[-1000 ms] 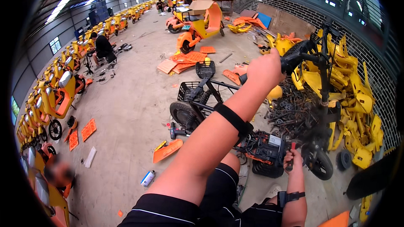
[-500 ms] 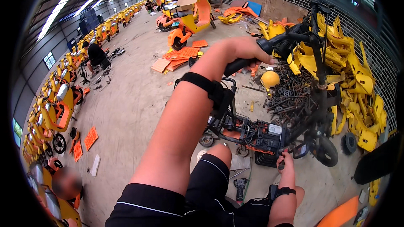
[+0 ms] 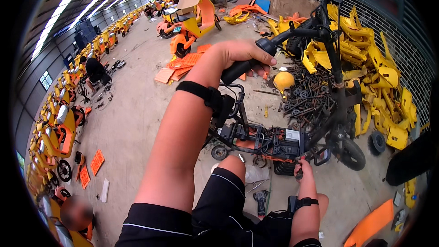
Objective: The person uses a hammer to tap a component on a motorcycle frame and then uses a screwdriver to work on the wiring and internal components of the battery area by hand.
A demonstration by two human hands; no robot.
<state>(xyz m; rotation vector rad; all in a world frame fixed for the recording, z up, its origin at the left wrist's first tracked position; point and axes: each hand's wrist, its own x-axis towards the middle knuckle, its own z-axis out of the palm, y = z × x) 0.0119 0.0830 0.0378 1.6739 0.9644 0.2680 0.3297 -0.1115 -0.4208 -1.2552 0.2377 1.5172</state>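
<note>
A stripped black scooter frame point(image 3: 286, 144) stands in front of me, with its battery bay and wiring bare. My left hand point(image 3: 249, 55) is wrapped round the black grip of its handlebar point(image 3: 297, 33), thumb over the top. Low down by the frame's front lower end, my right hand point(image 3: 305, 170) is closed round the dark handle of a tool point(image 3: 299, 174). The tool's working end is hidden against the frame, so its exact kind does not show. The front wheel point(image 3: 351, 153) lies just beyond that hand.
A cordless drill point(image 3: 261, 199) rests on the floor by my knees. Dark metal parts point(image 3: 308, 96) and yellow body panels point(image 3: 384, 77) are heaped beyond the scooter. Orange panels point(image 3: 185, 62) lie farther off. A row of yellow scooters point(image 3: 64, 128) and a crouching person point(image 3: 95, 71) are left.
The view has shifted, so the scooter and surroundings appear slightly higher and farther left. Both hands keep their holds, on the handlebar grip and the tool handle.
</note>
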